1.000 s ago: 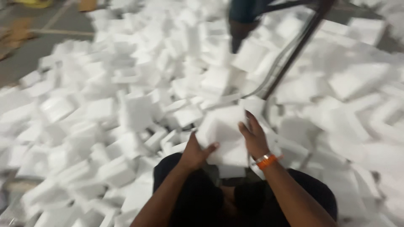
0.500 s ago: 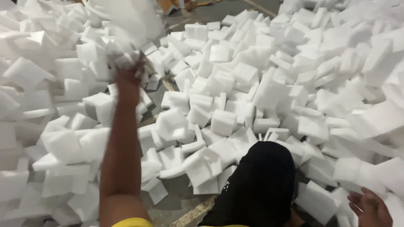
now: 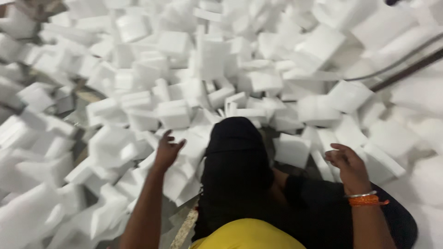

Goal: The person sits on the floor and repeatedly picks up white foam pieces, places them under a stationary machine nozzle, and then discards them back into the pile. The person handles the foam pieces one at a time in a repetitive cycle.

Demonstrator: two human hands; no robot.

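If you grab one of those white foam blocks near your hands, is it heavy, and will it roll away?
Probably light: the white foam blocks lie heaped loosely on each other. Flat faces and square edges suggest they would slide or tip, not roll. They look stiff, holding crisp shapes. Neither the left hand nor the right hand grips one.

Single head view, worn high, tilted steeply down and forward. Wearer's lap and raised knee seen close below; heap of white foam blocks (image 3: 175, 113) spread beyond. Frame motion-blurred.
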